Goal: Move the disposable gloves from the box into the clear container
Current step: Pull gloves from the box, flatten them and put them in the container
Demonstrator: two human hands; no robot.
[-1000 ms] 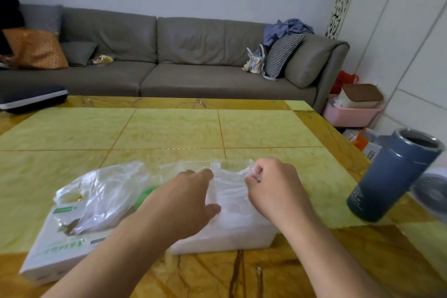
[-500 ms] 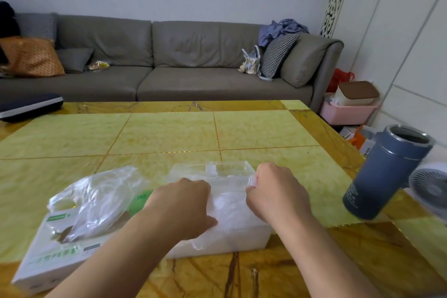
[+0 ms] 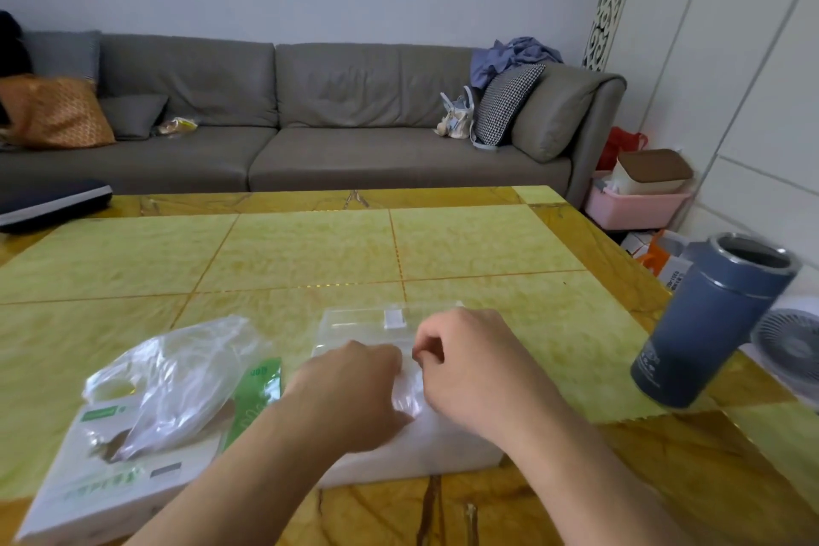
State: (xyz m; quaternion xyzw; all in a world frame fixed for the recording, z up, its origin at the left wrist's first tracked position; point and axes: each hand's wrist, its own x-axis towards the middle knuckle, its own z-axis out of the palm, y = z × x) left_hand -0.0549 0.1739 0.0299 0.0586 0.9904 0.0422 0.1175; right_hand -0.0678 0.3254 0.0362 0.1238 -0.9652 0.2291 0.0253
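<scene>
A white and green glove box (image 3: pixel 111 483) lies on the table at the near left, with a bunch of thin clear disposable gloves (image 3: pixel 177 381) sticking up out of its opening. Right of it stands the clear container (image 3: pixel 368 324), its near part packed with crumpled clear gloves (image 3: pixel 405 395). My left hand (image 3: pixel 350 390) presses down on those gloves inside the container with curled fingers. My right hand (image 3: pixel 469 359) is over the container's right side, its fingertips pinching the glove plastic. Both hands hide most of the container's inside.
A blue-grey open tumbler (image 3: pixel 709 324) stands at the table's right edge, a small white fan (image 3: pixel 789 346) just beyond it. A dark flat case (image 3: pixel 48 202) lies at the far left. Behind the table (image 3: pixel 310 253) runs a grey sofa (image 3: pixel 288 115); a pink bin (image 3: pixel 633 204) sits on the floor.
Both hands have come closer together over the container and pushed the gloves lower into it. The view has shifted slightly; the box and tumbler have not moved.
</scene>
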